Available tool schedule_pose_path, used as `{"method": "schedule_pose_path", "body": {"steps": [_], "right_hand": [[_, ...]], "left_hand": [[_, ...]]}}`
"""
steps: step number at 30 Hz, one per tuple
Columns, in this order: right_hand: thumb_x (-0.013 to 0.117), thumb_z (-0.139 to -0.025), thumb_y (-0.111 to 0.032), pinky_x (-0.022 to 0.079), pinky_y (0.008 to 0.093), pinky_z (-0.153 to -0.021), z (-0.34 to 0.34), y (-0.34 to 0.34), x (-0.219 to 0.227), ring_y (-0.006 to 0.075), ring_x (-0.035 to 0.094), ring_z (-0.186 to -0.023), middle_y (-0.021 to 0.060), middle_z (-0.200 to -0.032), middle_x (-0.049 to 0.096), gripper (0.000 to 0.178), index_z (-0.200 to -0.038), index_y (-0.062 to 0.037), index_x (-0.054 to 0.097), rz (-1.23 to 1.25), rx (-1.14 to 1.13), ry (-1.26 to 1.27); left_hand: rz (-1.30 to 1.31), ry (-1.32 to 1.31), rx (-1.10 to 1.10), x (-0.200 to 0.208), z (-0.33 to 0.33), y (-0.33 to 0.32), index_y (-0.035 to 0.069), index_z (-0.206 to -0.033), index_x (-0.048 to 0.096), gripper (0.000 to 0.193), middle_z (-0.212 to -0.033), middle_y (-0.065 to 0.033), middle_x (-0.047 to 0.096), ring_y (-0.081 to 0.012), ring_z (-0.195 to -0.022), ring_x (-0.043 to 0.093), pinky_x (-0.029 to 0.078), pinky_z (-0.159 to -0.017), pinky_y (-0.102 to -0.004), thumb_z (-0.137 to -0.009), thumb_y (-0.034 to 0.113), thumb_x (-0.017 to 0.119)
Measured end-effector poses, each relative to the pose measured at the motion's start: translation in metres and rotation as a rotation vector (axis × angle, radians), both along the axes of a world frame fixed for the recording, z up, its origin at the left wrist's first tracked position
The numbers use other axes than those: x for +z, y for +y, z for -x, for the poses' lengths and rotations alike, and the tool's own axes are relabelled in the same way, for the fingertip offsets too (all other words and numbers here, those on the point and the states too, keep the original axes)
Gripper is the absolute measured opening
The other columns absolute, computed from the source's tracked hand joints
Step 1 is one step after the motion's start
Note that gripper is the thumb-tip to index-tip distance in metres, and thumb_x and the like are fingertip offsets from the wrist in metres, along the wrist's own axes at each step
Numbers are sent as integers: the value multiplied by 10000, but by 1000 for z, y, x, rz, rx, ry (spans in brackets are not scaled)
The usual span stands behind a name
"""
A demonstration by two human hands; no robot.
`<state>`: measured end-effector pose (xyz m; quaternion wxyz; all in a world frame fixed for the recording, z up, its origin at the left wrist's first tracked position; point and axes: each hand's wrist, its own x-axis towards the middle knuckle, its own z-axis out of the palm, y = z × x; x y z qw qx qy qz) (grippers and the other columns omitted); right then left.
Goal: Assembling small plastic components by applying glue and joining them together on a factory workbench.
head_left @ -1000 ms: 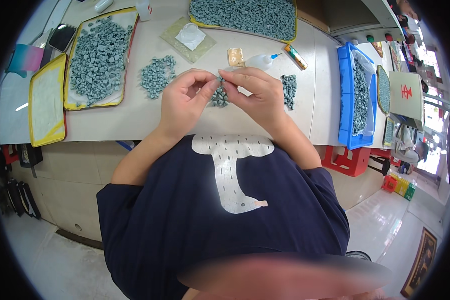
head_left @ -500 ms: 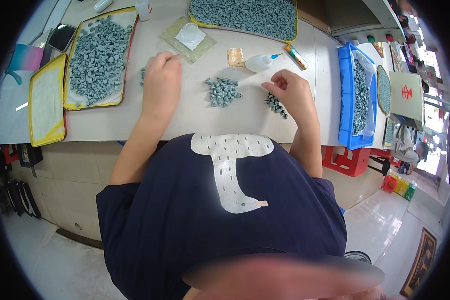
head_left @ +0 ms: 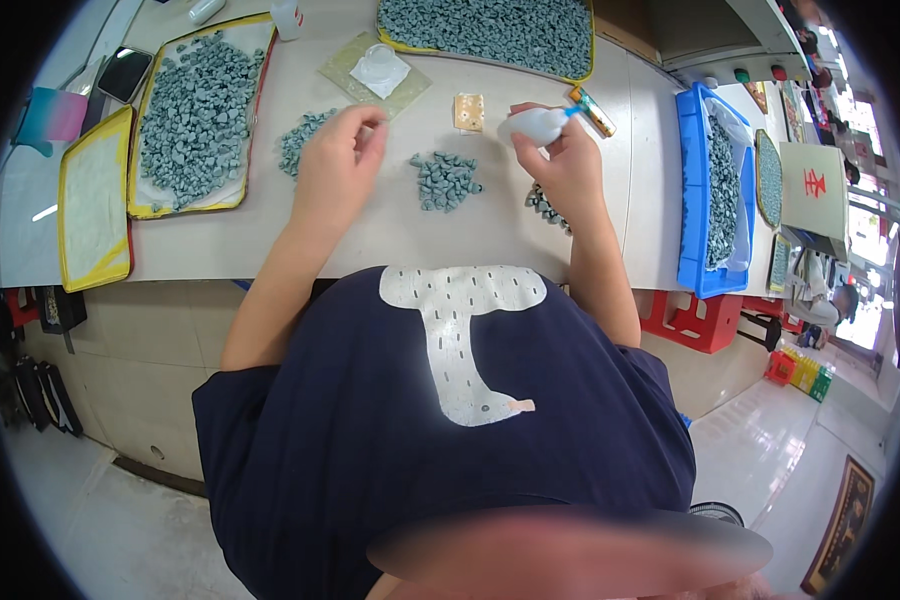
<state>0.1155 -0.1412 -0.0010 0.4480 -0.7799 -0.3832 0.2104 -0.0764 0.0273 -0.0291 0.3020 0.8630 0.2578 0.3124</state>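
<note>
In my right hand (head_left: 567, 165) is a white squeeze bottle (head_left: 536, 125) with a blue tip, held tilted above the table. Just below that hand lies a small cluster of dark, shiny pieces (head_left: 542, 203), partly covered by it. My left hand (head_left: 342, 160) is raised beside a pile of small grey-green pieces (head_left: 298, 142), its fingers curled in with the thumb close to them. Whatever they pinch, if anything, is too small to make out. Between my hands sits another pile of grey-green pieces (head_left: 446, 182).
Far left stand a yellow-rimmed tray (head_left: 242, 190) of pieces and a bare yellow tray (head_left: 95, 200). Another full tray (head_left: 382, 40) lies at the back. A blue crate (head_left: 692, 190) is at right. Nearby are a perforated tan block (head_left: 469, 113), a greenish mat (head_left: 410, 95) and a phone (head_left: 125, 74).
My right hand has moved up from the dark cluster and taken hold of the squeeze bottle, lifting it. My left hand has shifted slightly right, uncovering more of the left pile.
</note>
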Motion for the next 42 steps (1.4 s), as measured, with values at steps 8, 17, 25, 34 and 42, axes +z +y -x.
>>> {"method": "schedule_pose_path", "body": {"steps": [8, 17, 25, 34, 42], "right_hand": [[675, -860, -73, 496, 271, -819, 16, -8, 14, 157, 627, -926, 114, -1056, 641, 418, -1223, 26, 495, -229, 93, 240], [769, -732, -106, 504, 284, -756, 18, 0, 30, 204, 641, -869, 110, -961, 657, 430, -1131, -47, 620, -164, 221, -459], [787, -645, -102, 421, 314, -724, 25, 9, 27, 176, 609, -802, 28, -876, 656, 387, -1020, -123, 692, -116, 208, -882], [775, -610, -144, 391, 308, -740, 35, 14, 28, 147, 596, -798, -34, -853, 643, 382, -985, -174, 706, -88, 204, -1038], [770, -608, -141, 395, 318, -752, 40, 18, 26, 158, 596, -821, -31, -857, 639, 374, -971, -207, 711, -67, 188, -1088]], "left_hand": [[1591, -314, -483, 5, -6, -22, -25, -952, 592, 106, -870, -55, 607, -103, -713, 527, 448, -661, -222, -924, 77, 584], [1802, -518, -507, -22, -5, -11, -3, -997, 569, 171, -855, -37, 576, -89, -684, 459, 408, -617, -235, -956, 162, 549], [1784, -530, -508, -31, 2, -5, 29, -978, 546, 152, -843, -12, 540, -79, -704, 444, 390, -617, -226, -979, 175, 505], [1647, -416, -416, -28, 3, -8, 33, -960, 551, 121, -805, 5, 543, -58, -680, 451, 382, -595, -201, -983, 135, 488], [1587, -364, -375, -31, 4, -5, 33, -957, 553, 127, -809, 7, 546, -49, -686, 454, 379, -596, -188, -982, 141, 491]]}}
